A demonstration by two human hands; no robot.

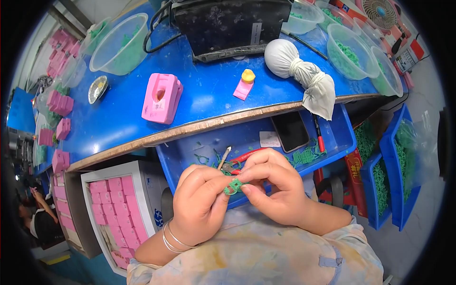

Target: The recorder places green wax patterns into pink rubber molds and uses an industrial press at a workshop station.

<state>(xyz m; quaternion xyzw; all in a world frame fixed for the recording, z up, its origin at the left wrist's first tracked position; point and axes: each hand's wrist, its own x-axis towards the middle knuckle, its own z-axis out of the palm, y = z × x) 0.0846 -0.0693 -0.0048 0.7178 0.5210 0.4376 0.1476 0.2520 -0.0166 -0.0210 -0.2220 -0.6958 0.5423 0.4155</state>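
Between the fingertips of both hands is a small green openwork piece (233, 187), like moulded wax. My left hand (202, 202) pinches it from the left; my right hand (278, 190) grips its right side with thumb and fingers. Just beyond my fingers lie red-handled pliers (251, 154) and a slim pointed tool (224, 158), in a blue tray (183, 154). Also in that tray are a black phone (290, 132), a red-and-black marker (320, 142), a paper slip (270, 139) and loose green pieces (306, 156).
On the blue table (204, 99) stand a pink mould block (161, 99), a tied white cloth bag (301, 71), a black machine (232, 28) and plastic bowls (121, 45) with green pieces. A box of pink blocks (114, 204) stands left; blue bins (380, 190) stand right.
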